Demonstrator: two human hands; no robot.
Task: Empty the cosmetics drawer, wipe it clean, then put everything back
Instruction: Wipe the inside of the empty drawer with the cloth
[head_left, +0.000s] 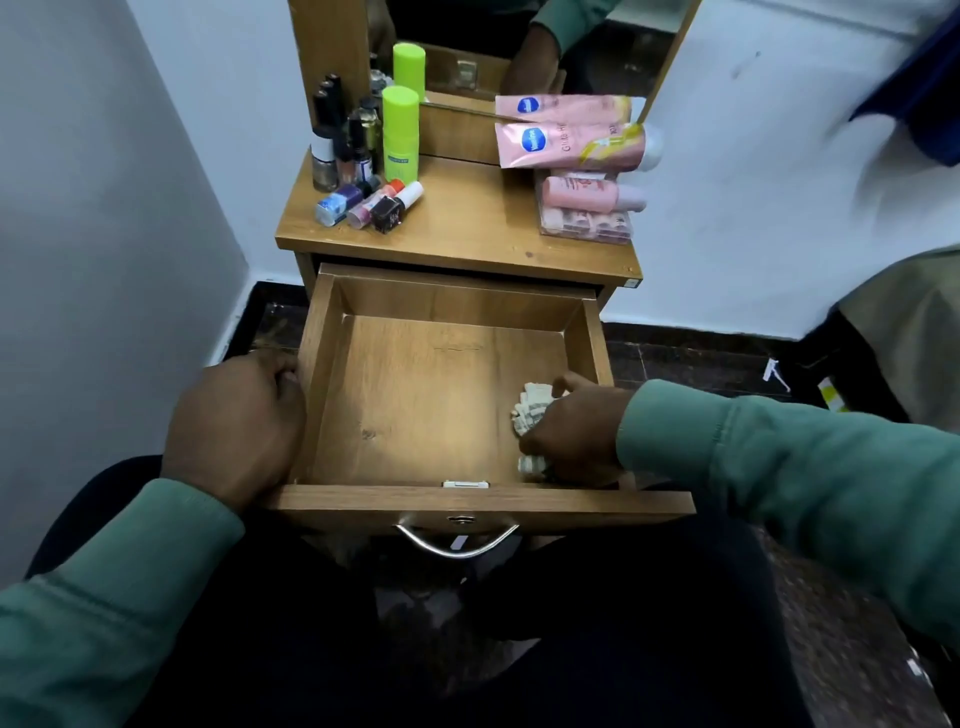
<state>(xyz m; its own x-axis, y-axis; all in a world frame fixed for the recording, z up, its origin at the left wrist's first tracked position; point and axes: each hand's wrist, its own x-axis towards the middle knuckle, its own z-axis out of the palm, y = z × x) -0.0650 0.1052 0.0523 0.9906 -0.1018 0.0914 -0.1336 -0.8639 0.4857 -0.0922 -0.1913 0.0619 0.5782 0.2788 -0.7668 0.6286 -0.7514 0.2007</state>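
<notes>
Open drawer (363, 503), centre frame, emptied. The right hand (571, 431) curls round a crumpled wipe (530, 408) in the lower-right corner; bare floor lies to its left. The left hand (239, 421) grips the left wall. Cosmetics (363, 202) wait on the tabletop (467, 223) above.

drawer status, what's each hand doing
Left hand grips left wall of drawer. Right hand holds crumpled wipe in near-right corner. Cosmetics up on tabletop, nothing else seen inside.
</notes>
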